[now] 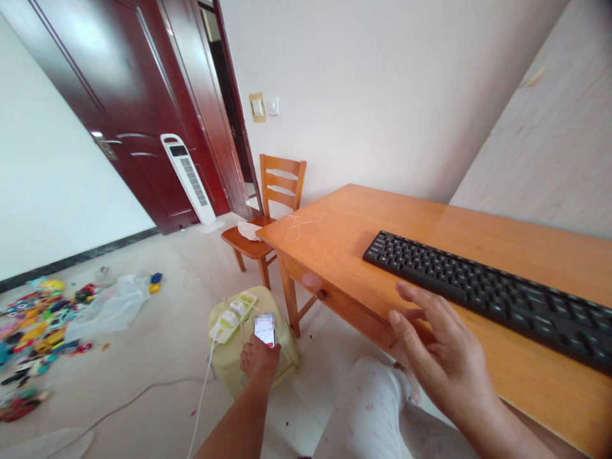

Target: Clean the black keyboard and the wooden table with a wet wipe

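A lit phone (265,328) is at the right side of a pale yellow stool (224,366), and my left hand (261,357) has its fingers round the phone's lower end. Beside it on the stool sits a white and green power strip (233,317) with plugs in it. My right hand (437,350) hovers over the front edge of the wooden table (335,229), fingers apart and holding nothing. Just beyond that hand, a black keyboard (478,287) lies on the tabletop. Thin white thread (301,223) rests near the table's left corner.
A wooden chair (282,182) with white cloth on its seat stands behind the table's left corner. Toys (48,325) and a plastic bag (115,306) spread over the floor at left. Cords trail from the stool. A white tower fan (191,182) stands by the red door (119,76).
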`<control>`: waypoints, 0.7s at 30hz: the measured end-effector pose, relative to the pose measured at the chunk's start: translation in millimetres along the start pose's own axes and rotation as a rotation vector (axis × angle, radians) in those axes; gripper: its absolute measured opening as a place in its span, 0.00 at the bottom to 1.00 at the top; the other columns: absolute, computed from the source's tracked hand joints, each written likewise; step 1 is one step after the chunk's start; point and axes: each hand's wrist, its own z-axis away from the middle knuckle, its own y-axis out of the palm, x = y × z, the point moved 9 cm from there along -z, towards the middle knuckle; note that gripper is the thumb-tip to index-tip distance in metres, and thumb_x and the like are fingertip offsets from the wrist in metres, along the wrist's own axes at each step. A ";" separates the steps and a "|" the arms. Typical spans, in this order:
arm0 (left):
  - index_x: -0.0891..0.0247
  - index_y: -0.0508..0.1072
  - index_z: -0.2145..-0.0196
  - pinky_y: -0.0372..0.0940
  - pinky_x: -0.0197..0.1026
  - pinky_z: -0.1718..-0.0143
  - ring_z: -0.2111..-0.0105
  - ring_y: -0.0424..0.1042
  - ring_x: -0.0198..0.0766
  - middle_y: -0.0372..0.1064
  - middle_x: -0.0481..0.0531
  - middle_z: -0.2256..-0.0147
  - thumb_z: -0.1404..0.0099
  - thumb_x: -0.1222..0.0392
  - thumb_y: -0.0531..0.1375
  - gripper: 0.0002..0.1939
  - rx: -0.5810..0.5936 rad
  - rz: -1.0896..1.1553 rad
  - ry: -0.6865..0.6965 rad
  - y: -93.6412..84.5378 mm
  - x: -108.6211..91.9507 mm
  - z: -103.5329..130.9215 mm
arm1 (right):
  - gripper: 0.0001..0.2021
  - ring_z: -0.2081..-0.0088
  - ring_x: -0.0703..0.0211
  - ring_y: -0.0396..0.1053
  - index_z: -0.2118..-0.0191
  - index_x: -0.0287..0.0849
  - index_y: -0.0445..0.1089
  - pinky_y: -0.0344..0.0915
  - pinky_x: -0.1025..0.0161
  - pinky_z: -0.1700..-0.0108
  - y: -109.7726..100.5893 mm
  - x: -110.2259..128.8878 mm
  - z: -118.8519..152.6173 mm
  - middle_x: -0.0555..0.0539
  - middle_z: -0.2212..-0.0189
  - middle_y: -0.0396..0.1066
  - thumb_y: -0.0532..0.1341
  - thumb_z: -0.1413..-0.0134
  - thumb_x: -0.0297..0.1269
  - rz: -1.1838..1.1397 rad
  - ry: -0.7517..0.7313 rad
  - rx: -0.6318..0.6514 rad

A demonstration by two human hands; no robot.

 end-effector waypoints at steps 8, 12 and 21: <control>0.65 0.65 0.49 0.62 0.53 0.50 0.47 0.67 0.59 0.67 0.67 0.50 0.47 0.44 0.64 0.32 0.014 -0.009 0.013 0.3 -3.9 -7.1 | 0.21 0.51 0.46 0.71 0.41 0.47 0.66 0.74 0.48 0.53 0.3 6.2 -2.8 0.41 0.48 0.69 0.61 0.39 0.43 0.007 -0.046 0.012; 0.65 0.64 0.48 0.62 0.52 0.50 0.47 0.67 0.58 0.67 0.68 0.50 0.46 0.45 0.64 0.33 0.022 -0.008 0.019 1.1 -5.8 -10.4 | 0.21 0.52 0.46 0.71 0.42 0.47 0.67 0.75 0.48 0.53 0.3 8.2 -3.6 0.40 0.48 0.69 0.61 0.39 0.43 -0.003 -0.048 0.019; 0.66 0.64 0.49 0.62 0.53 0.50 0.47 0.66 0.59 0.66 0.68 0.49 0.44 0.46 0.62 0.30 -0.004 -0.007 0.017 0.6 -8.5 -8.0 | 0.21 0.52 0.46 0.72 0.42 0.48 0.67 0.77 0.50 0.58 0.7 5.4 -2.9 0.40 0.48 0.69 0.61 0.39 0.44 0.008 -0.035 0.016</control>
